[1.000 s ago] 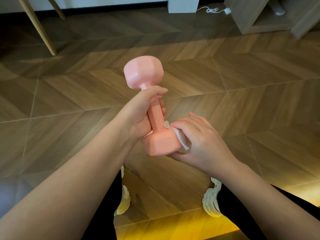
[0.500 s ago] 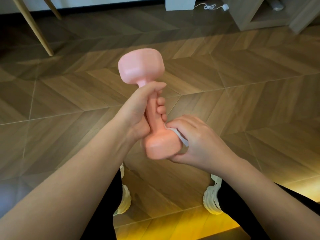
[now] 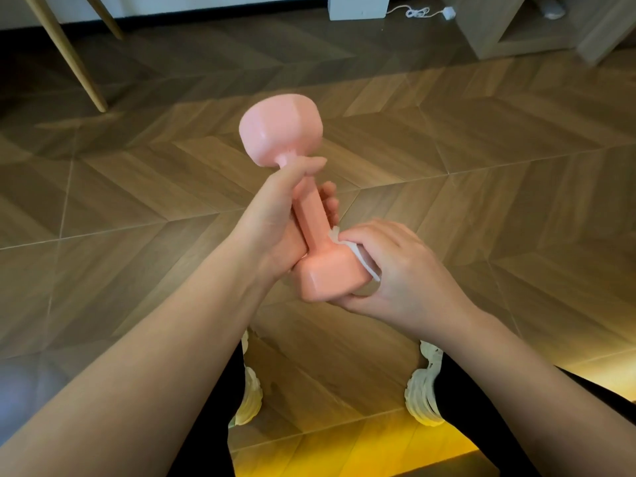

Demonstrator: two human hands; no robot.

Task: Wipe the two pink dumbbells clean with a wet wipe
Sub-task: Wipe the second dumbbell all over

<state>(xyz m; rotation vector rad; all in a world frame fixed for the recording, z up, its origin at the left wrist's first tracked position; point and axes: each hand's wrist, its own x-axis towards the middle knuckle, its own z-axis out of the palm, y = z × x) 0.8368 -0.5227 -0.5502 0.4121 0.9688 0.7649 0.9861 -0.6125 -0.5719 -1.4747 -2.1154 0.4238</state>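
One pink dumbbell (image 3: pixel 280 132) is held up in front of me, tilted, its far head up and away, its near head low. My left hand (image 3: pixel 272 218) grips its handle, thumb along the top. My right hand (image 3: pixel 395 270) cups the near head from the right and below, pressing a white wet wipe (image 3: pixel 361 256) against that head. Most of the wipe is hidden under my fingers. No second dumbbell is in view.
Below lies a wooden herringbone floor (image 3: pixel 481 166). My legs in black and two white shoes (image 3: pixel 421 397) show at the bottom. A wooden furniture leg (image 3: pixel 65 53) stands at far left, a white block (image 3: pixel 358 6) and a wooden shelf unit (image 3: pixel 509 25) at the back.
The dumbbell has turned in my left hand, its far head swinging slightly. My right hand with the wipe has slid round the near head.
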